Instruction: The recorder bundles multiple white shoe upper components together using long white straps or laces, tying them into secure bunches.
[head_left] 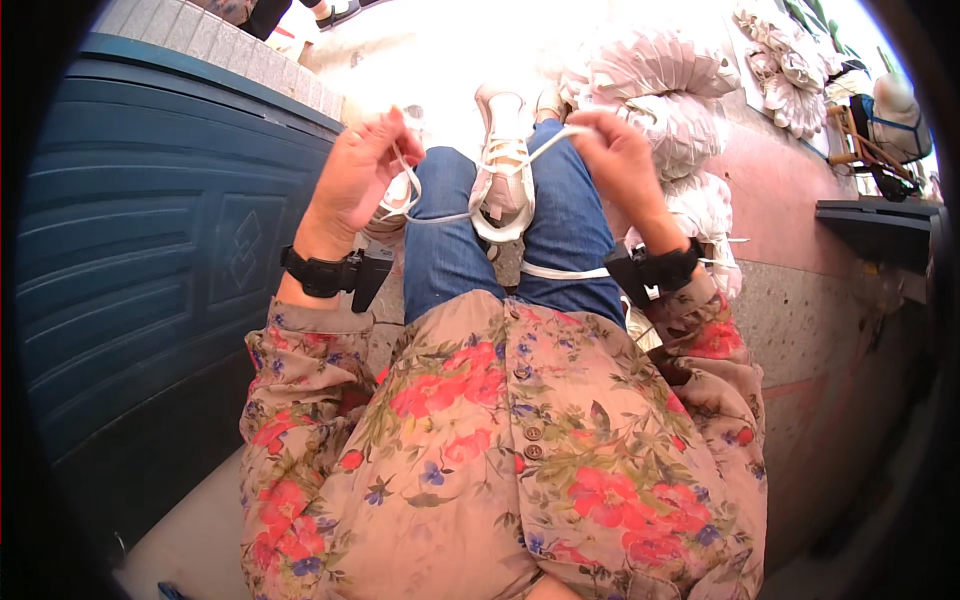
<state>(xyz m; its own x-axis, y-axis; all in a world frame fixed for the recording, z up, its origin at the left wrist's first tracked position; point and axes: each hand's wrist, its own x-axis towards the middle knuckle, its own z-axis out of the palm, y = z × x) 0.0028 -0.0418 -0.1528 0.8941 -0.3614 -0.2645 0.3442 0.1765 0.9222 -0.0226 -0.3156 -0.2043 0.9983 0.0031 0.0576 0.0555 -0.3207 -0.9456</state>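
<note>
A pale sneaker [503, 200] rests between my knees, its tongue and eyelets showing. From it a white shoelace [440, 219] runs left in a slack loop up to my left hand [365, 172], whose fingers are pinched on it. On the other side my right hand [618, 165] grips another stretch of lace between thumb and fingers, drawn up and away from the shoe. Part of a second pale shoe [394, 205] shows beside my left wrist. Across my right thigh lies a separate white lace [565, 273].
Bundles of whitish shoes or cloth [660, 75] are heaped at my right. A blue panelled door or cabinet [140, 210] stands close on my left. Farther right are a dark ledge [875, 225] and a wooden-framed chair [855, 140]. Another person's foot [338, 14] shows at the far left.
</note>
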